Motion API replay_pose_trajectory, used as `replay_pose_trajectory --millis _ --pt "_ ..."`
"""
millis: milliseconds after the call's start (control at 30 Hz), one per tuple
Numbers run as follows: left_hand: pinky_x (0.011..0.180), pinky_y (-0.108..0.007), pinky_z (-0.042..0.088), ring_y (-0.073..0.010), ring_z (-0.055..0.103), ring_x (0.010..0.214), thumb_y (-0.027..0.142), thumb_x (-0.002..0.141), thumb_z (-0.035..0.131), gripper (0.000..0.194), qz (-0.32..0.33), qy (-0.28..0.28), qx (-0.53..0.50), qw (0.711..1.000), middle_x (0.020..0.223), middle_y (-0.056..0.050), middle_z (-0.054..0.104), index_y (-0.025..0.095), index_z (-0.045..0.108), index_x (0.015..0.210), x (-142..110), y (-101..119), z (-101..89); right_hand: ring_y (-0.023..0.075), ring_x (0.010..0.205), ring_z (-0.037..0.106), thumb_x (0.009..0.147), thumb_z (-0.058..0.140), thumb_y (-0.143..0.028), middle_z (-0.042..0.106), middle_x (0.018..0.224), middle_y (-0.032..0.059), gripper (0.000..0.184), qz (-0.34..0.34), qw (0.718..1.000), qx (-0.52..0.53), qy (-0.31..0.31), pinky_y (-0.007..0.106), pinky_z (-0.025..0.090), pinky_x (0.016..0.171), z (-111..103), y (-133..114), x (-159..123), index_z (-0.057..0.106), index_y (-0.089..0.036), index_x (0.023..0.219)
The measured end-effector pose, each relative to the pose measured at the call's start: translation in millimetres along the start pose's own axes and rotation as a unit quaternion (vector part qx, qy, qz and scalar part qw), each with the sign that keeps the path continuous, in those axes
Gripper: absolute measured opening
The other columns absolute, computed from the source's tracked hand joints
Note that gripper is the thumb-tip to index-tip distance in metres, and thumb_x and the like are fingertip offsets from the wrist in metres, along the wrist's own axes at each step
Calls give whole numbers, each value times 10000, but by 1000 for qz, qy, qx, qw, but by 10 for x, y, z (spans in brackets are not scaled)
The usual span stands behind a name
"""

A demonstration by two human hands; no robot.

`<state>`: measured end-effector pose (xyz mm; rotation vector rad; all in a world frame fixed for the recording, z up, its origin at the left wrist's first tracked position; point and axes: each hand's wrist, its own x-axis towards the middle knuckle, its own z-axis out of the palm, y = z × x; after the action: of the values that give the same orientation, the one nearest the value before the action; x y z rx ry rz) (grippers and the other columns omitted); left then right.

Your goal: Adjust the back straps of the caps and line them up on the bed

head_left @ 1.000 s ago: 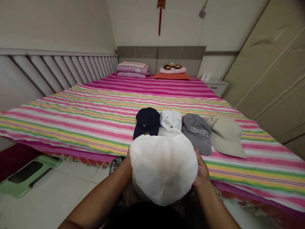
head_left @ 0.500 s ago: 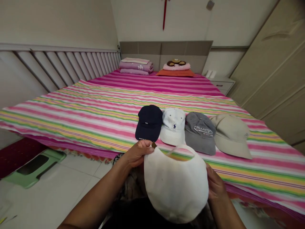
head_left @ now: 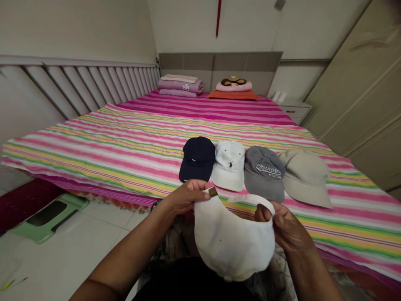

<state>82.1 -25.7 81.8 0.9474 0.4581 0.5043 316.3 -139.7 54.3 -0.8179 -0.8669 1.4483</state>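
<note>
Between my two hands, over my lap at the bed's edge, is a white baseball cap (head_left: 233,240) with its back opening and strap facing up. My left hand (head_left: 189,195) pinches its left edge beside a brass-coloured buckle (head_left: 213,192). At the other side my right hand (head_left: 286,225) grips the strap end, fingers partly inside the opening. Beyond it a row of caps lies on the bed: a navy cap (head_left: 197,156), a pale cap with a small dark logo (head_left: 229,167), a grey cap with white lettering (head_left: 265,173) and a beige cap (head_left: 305,177).
A striped sheet (head_left: 125,142) covers the bed. Folded purple bedding (head_left: 180,87) and an orange cushion (head_left: 232,95) lie by the headboard (head_left: 244,62). On the floor at left stands a green stool (head_left: 52,219). A white nightstand (head_left: 296,110) is at far right.
The white cap has tilted and dropped slightly, showing more of the strap and buckle. My right hand has shifted up to the strap end. The row of caps stays put.
</note>
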Motion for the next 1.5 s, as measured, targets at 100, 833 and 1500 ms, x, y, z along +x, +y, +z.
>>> replay_pose_trajectory --millis 100,833,1500 --pt "499 -183 456 -107 598 521 220 537 770 251 -3 -18 7 1000 638 -41 664 98 656 723 10 34 1 112 499 444 620 714 -373 534 561 5 247 -26 999 -25 -30 232 322 463 82 -52 13 567 -175 612" --pt "513 -164 401 -57 541 502 255 575 751 277 62 -20 65 996 636 -4 626 126 578 749 70 36 251 19 297 256 760 557 -454 421 346 -73 325 21 985 -163 58 159 159 345 720 -122 128 536 -143 666" --pt "622 -222 424 -130 571 668 231 594 722 238 199 34 314 928 755 -41 642 140 606 781 41 -107 286 37 284 259 738 591 -396 471 382 -68 256 44 994 -94 45 166 164 314 788 -43 194 521 -154 690"
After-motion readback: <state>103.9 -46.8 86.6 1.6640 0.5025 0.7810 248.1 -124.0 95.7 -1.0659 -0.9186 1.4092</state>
